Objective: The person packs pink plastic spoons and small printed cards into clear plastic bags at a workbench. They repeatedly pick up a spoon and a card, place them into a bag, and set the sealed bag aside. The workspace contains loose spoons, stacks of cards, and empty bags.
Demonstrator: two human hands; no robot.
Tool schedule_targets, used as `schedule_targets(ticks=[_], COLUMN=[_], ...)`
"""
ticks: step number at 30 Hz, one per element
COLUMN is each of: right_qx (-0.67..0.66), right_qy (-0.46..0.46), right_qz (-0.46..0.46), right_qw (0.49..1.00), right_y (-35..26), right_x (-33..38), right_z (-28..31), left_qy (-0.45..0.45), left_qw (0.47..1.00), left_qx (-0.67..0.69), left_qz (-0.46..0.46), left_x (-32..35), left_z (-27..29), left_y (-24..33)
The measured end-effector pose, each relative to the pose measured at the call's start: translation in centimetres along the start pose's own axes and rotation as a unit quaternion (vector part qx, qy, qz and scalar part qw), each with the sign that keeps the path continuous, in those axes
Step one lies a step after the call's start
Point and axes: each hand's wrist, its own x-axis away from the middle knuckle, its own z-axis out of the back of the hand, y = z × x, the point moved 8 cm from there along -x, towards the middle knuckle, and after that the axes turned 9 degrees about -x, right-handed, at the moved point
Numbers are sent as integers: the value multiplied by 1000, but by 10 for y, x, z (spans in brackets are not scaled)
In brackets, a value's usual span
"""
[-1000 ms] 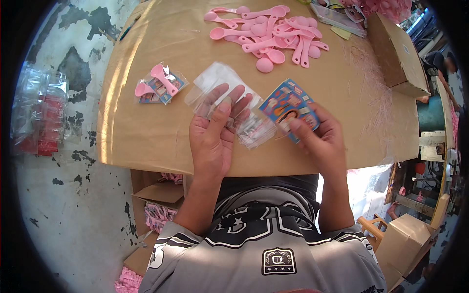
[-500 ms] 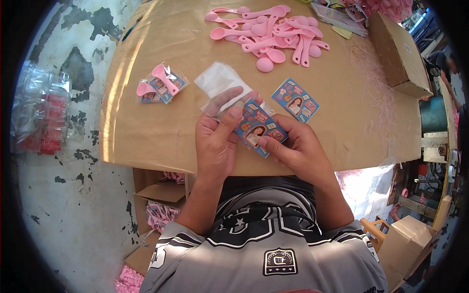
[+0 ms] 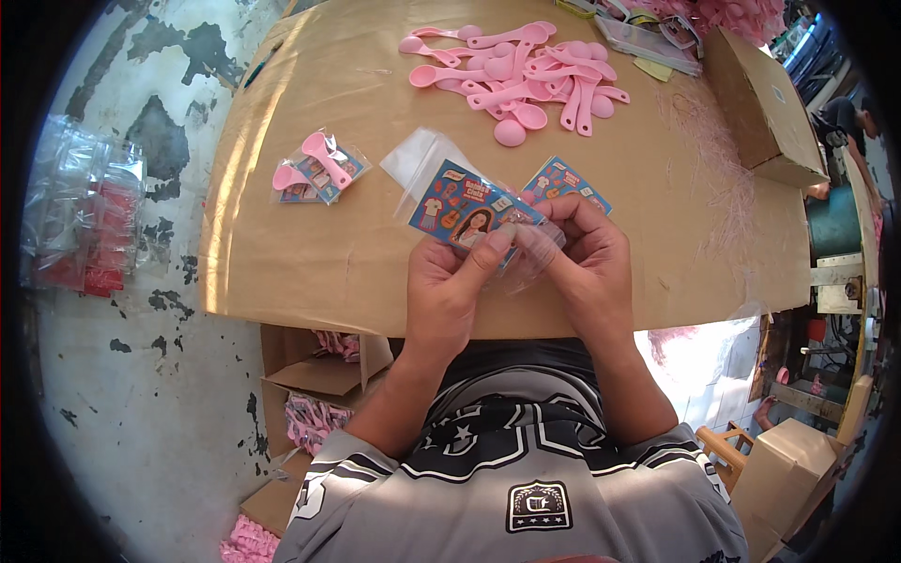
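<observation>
Your left hand [image 3: 450, 291] and right hand [image 3: 582, 267] meet over the near edge of the counter [image 3: 310, 253], both closed on the same small clear plastic bag [image 3: 526, 249]. Your left thumb lies flat across the lower corner of a colourful printed card [image 3: 465, 208], pressing it against the fingers beneath, so that grip is clamped on the card and on the bag's mouth together. Your right grip pinches the bag's other side, fingers curled in, thumb on top. The card sits just ahead of your left fingertips, tilted, its far end pointing away from you and to the left; most of it shows beyond your thumb. Whether the card's near end is already inside the bag you cannot tell from here, as the film is clear and your fingers cover that part.

Under the card's far end lies a second, flat clear bag [image 3: 418, 159]. Just beyond your right knuckles rests another printed card [image 3: 568, 183] flat on the counter. To your left, well apart from the hands, lies a finished packet with pink spoons and a card [image 3: 319, 169]. Farther out, near the far edge, is a loose heap of pink plastic spoons [image 3: 521, 75]. A cardboard box [image 3: 755, 113] stands at the far right of the counter.
</observation>
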Motion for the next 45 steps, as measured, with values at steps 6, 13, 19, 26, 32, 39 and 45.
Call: schedule_targets(ticks=[6,13,19,26,32,39,45], right_qx=[4,-22,-10,43,359,409,520], right_qy=[16,37,9,3,-108,-186,-82], right_qz=[21,-27,-34,39,267,281,200], right_qw=[1000,999,999,998,888,848,827], right_y=[8,10,5,13,-43,-69,-109], right_x=[2,11,16,16,24,24,-84], right_z=[-4,-8,-23,-15,-46,-38,-9], left_qy=[1,17,8,-35,30,92,121], left_qw=[1000,982,963,957,977,962,955], left_qx=[-15,143,235,272,204,253,267], left_qz=[-17,-122,-129,-97,-47,-45,-32], left_x=[7,5,1,-5,-8,-8,7], left_z=[-8,-3,-8,-9,16,66,92], left_y=[10,44,42,28,26,19,14])
